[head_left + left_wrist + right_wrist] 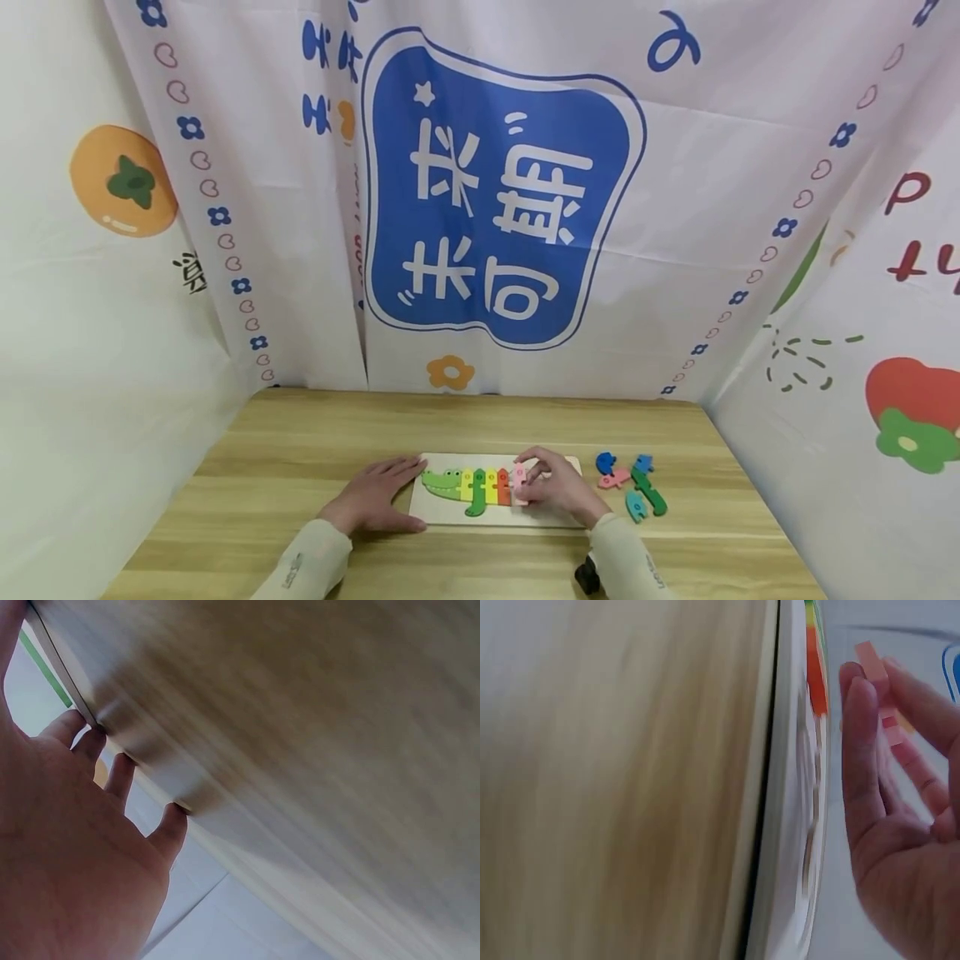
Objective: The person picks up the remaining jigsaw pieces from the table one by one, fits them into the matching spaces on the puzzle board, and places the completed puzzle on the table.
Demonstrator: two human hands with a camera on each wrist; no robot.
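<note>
Head view, right hand (558, 487) pinching a pink puzzle piece (519, 481) at its fingertips over the puzzle board (442, 510), beside the red piece (504, 487), left hand (375, 498) flat, fingers straight, pressing the board's left edge.

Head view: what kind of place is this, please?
Probably a small recording corner made for tabletop play, not an ordinary room. A wooden table is enclosed on three sides by printed cloth sheets with cartoon fruit and flowers, and a child's crocodile puzzle lies on it with loose pieces beside.

Green crocodile head (441, 481), yellow, green, orange, pink puzzle pieces (491, 486), white board (442, 510), light wood-grain table (285, 467)
</note>
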